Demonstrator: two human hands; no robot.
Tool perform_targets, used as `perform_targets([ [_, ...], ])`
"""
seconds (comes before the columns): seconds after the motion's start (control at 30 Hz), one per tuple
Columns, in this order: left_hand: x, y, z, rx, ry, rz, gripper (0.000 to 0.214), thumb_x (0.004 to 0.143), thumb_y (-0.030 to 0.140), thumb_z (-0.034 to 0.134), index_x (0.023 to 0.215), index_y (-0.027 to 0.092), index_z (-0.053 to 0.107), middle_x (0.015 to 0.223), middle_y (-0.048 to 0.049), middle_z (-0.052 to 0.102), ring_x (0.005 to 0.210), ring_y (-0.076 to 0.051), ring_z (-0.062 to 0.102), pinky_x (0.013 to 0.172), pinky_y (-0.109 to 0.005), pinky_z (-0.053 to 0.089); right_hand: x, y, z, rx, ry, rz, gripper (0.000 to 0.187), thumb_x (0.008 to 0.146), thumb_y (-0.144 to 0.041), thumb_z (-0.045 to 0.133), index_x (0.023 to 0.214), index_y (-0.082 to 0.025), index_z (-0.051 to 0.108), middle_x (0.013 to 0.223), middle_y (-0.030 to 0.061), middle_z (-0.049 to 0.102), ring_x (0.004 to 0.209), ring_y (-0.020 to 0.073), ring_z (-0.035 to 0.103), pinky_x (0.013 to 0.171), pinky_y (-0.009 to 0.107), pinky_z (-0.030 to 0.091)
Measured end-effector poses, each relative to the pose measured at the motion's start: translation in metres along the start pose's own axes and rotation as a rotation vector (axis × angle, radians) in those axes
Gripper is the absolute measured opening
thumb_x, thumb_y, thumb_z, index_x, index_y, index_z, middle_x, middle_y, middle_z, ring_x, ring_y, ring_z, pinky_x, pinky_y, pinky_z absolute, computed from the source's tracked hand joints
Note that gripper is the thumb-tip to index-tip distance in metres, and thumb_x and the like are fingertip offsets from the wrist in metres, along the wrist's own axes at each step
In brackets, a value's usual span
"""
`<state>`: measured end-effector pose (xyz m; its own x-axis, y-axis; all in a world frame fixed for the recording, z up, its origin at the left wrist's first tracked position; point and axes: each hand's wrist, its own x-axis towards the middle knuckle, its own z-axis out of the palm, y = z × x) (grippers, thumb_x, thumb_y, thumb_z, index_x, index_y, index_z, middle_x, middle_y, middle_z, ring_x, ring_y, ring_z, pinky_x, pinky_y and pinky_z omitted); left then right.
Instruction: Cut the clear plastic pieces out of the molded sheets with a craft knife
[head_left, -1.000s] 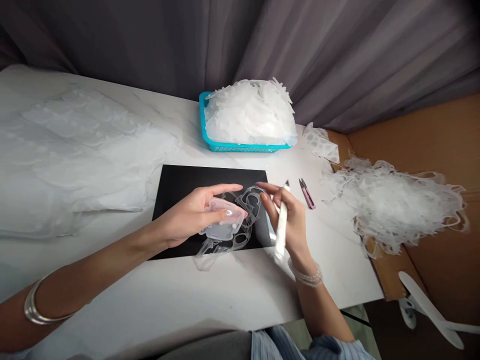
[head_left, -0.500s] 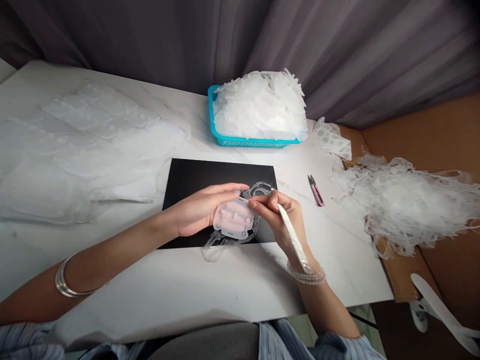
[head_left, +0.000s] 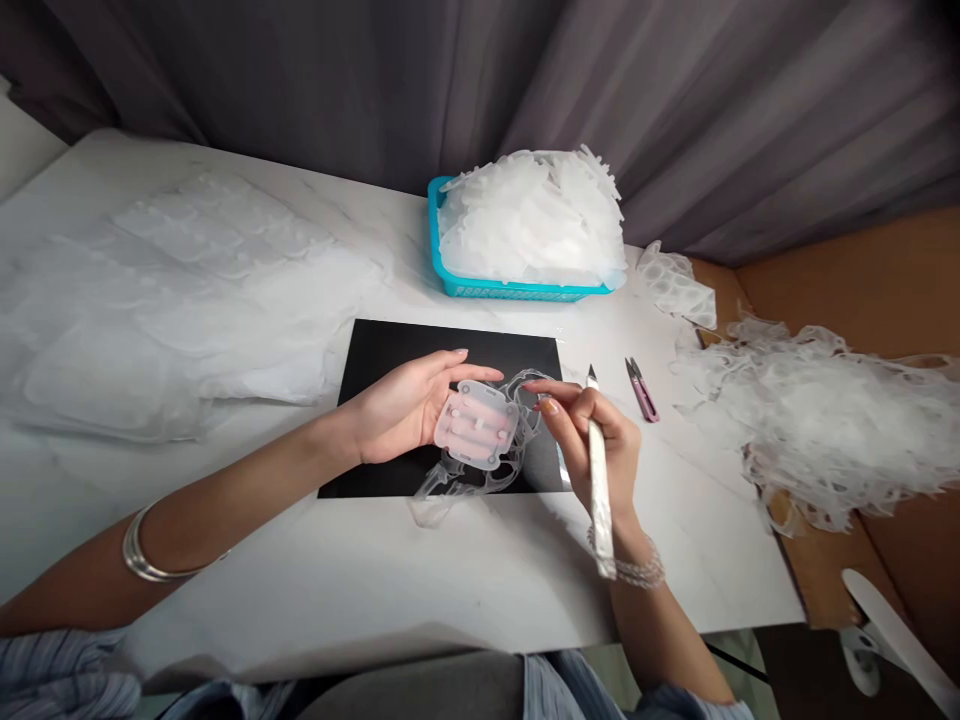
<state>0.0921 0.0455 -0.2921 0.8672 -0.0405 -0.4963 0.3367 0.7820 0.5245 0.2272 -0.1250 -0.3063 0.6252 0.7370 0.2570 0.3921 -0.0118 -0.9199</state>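
Note:
My left hand (head_left: 405,410) holds a small translucent moulded plastic piece (head_left: 477,424) on its fingertips, above the black mat. A thin, clear plastic strip (head_left: 450,484) stays attached around the piece and trails over the mat's near edge. My right hand (head_left: 592,445) grips a white-handled craft knife (head_left: 600,480), its pointed blade tip sticking up past my fingers. The fingertips of my right hand are close to the piece's right side, and the blade is a little apart from it.
A black mat (head_left: 450,340) lies on a white marble-patterned table (head_left: 375,590). Behind it stands a turquoise basket (head_left: 510,291) heaped with white plastic pieces. Pink-handled snips (head_left: 641,392) lie to the right, beside a heap of clear plastic trimmings (head_left: 817,430). Stacked clear moulded sheets (head_left: 187,300) lie left.
My right hand has drawn back to the right from the piece's edge, and the knife now points farther away from me. My left hand has turned the piece slightly.

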Motion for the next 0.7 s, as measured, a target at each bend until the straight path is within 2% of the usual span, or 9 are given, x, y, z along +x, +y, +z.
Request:
perform_targets([
  [0.1, 0.0, 0.002, 0.0, -0.014, 0.012, 0.006, 0.06, 0.098, 0.051, 0.034, 0.142, 0.011, 0.043, 0.108, -0.0208, 0.074, 0.101, -0.034, 0.071, 0.094, -0.054, 0.048, -0.001, 0.004, -0.001, -0.086, -0.121, -0.215, 0.038, 0.088, -0.014, 0.063, 0.066, -0.024, 0.033, 0.108, 0.0072, 0.075, 0.101, 0.0233, 0.069, 0.084, 0.042, 0.054],
  [0.2, 0.001, 0.002, -0.001, -0.044, 0.029, 0.023, 0.058, 0.099, 0.05, 0.033, 0.141, 0.011, 0.046, 0.107, -0.0184, 0.074, 0.097, -0.032, 0.072, 0.091, -0.053, 0.05, 0.0, 0.01, 0.001, -0.177, -0.277, -0.425, 0.035, 0.083, -0.02, 0.072, 0.069, -0.024, 0.04, 0.123, 0.0098, 0.07, 0.122, 0.0287, 0.061, 0.096, 0.049, 0.051],
  [0.3, 0.003, 0.0, -0.001, -0.093, 0.051, 0.045, 0.054, 0.099, 0.046, 0.035, 0.138, 0.011, 0.049, 0.101, -0.015, 0.074, 0.089, -0.027, 0.072, 0.087, -0.049, 0.053, -0.002, 0.013, 0.005, -0.301, -0.429, -0.615, 0.027, 0.082, -0.026, 0.075, 0.077, -0.023, 0.049, 0.138, 0.0118, 0.062, 0.136, 0.0311, 0.049, 0.111, 0.056, 0.039],
  [0.37, 0.003, -0.003, -0.001, -0.113, 0.066, 0.049, 0.053, 0.1, 0.045, 0.036, 0.139, 0.011, 0.049, 0.101, -0.0146, 0.073, 0.084, -0.024, 0.071, 0.084, -0.045, 0.054, -0.004, 0.013, 0.008, -0.352, -0.521, -0.655, 0.015, 0.088, -0.015, 0.062, 0.08, -0.023, 0.052, 0.14, 0.0099, 0.06, 0.138, 0.0281, 0.047, 0.117, 0.057, 0.029],
  [0.43, 0.005, -0.007, -0.004, -0.11, 0.067, 0.041, 0.057, 0.099, 0.048, 0.039, 0.142, 0.011, 0.044, 0.11, -0.0166, 0.072, 0.089, -0.025, 0.071, 0.087, -0.045, 0.054, -0.006, 0.015, 0.011, -0.298, -0.552, -0.56, 0.023, 0.089, -0.005, 0.047, 0.074, -0.023, 0.048, 0.133, 0.0068, 0.065, 0.132, 0.0241, 0.054, 0.117, 0.053, 0.031],
  [0.5, 0.008, -0.008, -0.009, -0.067, 0.09, 0.068, 0.063, 0.096, 0.051, 0.042, 0.145, 0.012, 0.04, 0.115, -0.018, 0.07, 0.1, -0.029, 0.07, 0.092, -0.047, 0.052, 0.0, 0.02, 0.009, -0.168, -0.421, -0.332, 0.028, 0.089, -0.008, 0.045, 0.066, -0.023, 0.039, 0.113, 0.0062, 0.074, 0.113, 0.0226, 0.066, 0.105, 0.044, 0.045],
  [0.57, 0.01, -0.007, -0.015, 0.0, 0.13, 0.14, 0.067, 0.095, 0.053, 0.042, 0.147, 0.012, 0.037, 0.116, -0.0196, 0.07, 0.108, -0.031, 0.067, 0.096, -0.048, 0.05, 0.016, 0.021, 0.001, -0.076, -0.177, -0.085, 0.034, 0.091, -0.019, 0.052, 0.065, -0.024, 0.031, 0.084, 0.0037, 0.072, 0.085, 0.02, 0.069, 0.081, 0.034, 0.054],
  [0.63, 0.01, -0.005, -0.019, 0.121, 0.194, 0.222, 0.066, 0.094, 0.054, 0.041, 0.147, 0.014, 0.038, 0.118, -0.0192, 0.069, 0.113, -0.031, 0.065, 0.097, -0.046, 0.05, 0.046, 0.016, -0.013, -0.078, 0.063, 0.041, 0.039, 0.089, -0.03, 0.058, 0.066, -0.024, 0.027, 0.064, -0.0029, 0.055, 0.063, 0.0145, 0.056, 0.064, 0.027, 0.048],
  [0.7, 0.009, -0.004, -0.021, 0.336, 0.269, 0.282, 0.061, 0.094, 0.052, 0.042, 0.145, 0.019, 0.043, 0.125, -0.0167, 0.066, 0.118, -0.031, 0.061, 0.096, -0.044, 0.049, 0.088, 0.006, -0.027, -0.17, 0.273, -0.01, 0.043, 0.087, -0.036, 0.061, 0.066, -0.024, 0.026, 0.059, -0.0069, 0.038, 0.056, 0.0108, 0.041, 0.059, 0.025, 0.04],
])
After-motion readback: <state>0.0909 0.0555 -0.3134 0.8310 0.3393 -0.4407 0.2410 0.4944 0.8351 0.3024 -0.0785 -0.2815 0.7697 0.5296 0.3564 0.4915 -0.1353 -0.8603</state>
